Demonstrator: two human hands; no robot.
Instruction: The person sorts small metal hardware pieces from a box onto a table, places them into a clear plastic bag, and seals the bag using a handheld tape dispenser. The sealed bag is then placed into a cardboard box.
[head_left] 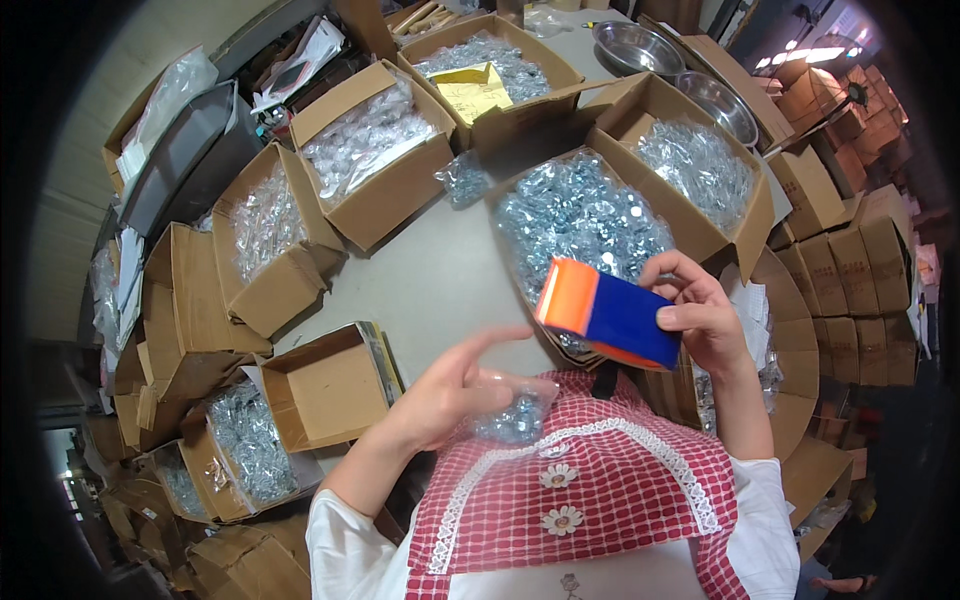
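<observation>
My right hand (705, 315) grips a small blue and orange carton (632, 322) by its right end, thumb on the blue face and fingers behind. The carton is tilted over the near edge of a large open box full of bagged shiny metal parts (585, 215). Lower and to the left, my left hand (450, 395) has its index finger stretched toward the carton, apart from it. The other fingers are curled on a small clear plastic bag of metal parts (515, 415), which hangs before my red checked apron (600, 490).
Open cardboard boxes of bagged parts (375, 135) ring the grey table (415, 265). A single small bag (463, 180) lies between them. A shallow empty box (330, 390) stands at left. Metal bowls (638, 48) sit at the far right; stacked cartons (850, 290) rise beyond the right side.
</observation>
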